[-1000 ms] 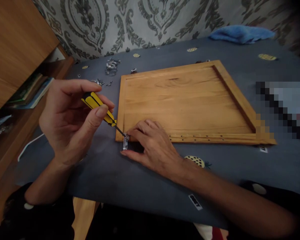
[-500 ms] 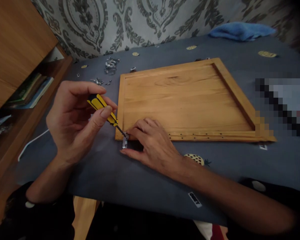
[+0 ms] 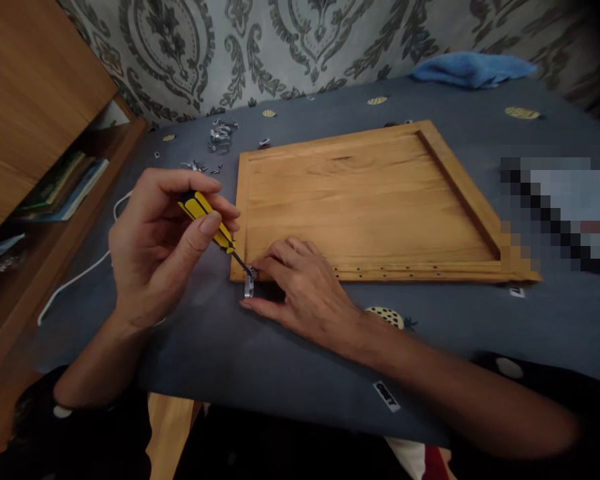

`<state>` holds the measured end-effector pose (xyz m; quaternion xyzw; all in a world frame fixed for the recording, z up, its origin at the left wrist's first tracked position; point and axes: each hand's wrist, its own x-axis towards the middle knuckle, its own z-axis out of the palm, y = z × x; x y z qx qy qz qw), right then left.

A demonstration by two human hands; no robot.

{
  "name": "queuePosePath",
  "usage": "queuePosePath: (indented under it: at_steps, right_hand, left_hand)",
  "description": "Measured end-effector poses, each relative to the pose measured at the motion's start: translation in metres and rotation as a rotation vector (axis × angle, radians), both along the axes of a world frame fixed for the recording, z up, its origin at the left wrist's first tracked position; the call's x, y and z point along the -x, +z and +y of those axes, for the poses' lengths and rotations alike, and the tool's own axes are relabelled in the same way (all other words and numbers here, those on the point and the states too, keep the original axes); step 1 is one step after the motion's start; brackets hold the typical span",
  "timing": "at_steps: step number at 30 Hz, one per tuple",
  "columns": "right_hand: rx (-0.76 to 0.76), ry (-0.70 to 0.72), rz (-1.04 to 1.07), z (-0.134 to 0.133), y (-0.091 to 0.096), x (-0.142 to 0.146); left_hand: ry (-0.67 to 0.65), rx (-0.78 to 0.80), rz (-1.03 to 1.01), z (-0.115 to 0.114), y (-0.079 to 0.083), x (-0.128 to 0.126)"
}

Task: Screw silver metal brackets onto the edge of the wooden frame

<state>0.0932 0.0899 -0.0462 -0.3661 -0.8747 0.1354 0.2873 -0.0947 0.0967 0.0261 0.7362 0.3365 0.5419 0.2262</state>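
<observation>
My left hand pinches the handle of a yellow and black screwdriver between thumb and fingers. The screwdriver slants down to the right, its tip at a small clear piece of hardware on the near left corner of a wooden panel with a raised frame. Closed around that piece, my right hand has its fingertips on the panel edge and its thumb below, at the piece's lower end. Whether a screw sits under the tip is too small to tell. A row of small dark holes runs along the panel's near edge.
More clear and metal hardware lies piled behind the panel's left end, with small loose screws nearby. A blue cloth rests at the back right. A white cable runs at left beside a wooden shelf holding books.
My left hand has shifted slightly to the right around the screwdriver handle. The tip stays at the clear piece, and my right hand holds its place. The view has moved a little.
</observation>
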Motion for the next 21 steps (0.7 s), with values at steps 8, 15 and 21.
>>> queuePosePath:
  at_steps: [8, 15, 21]
  right_hand:
    - [-0.005, -0.003, -0.018, 0.0, -0.001, 0.001]
    - [-0.01, -0.01, -0.075, 0.001, 0.0, 0.001]
    - [0.014, -0.006, -0.076, 0.001, 0.001, 0.001]
  left_hand:
    - [-0.132, 0.301, -0.26, -0.004, 0.003, -0.018]
    - [-0.211, 0.412, -0.411, -0.006, 0.01, -0.039]
    - [-0.327, 0.532, -0.375, 0.004, 0.017, -0.041]
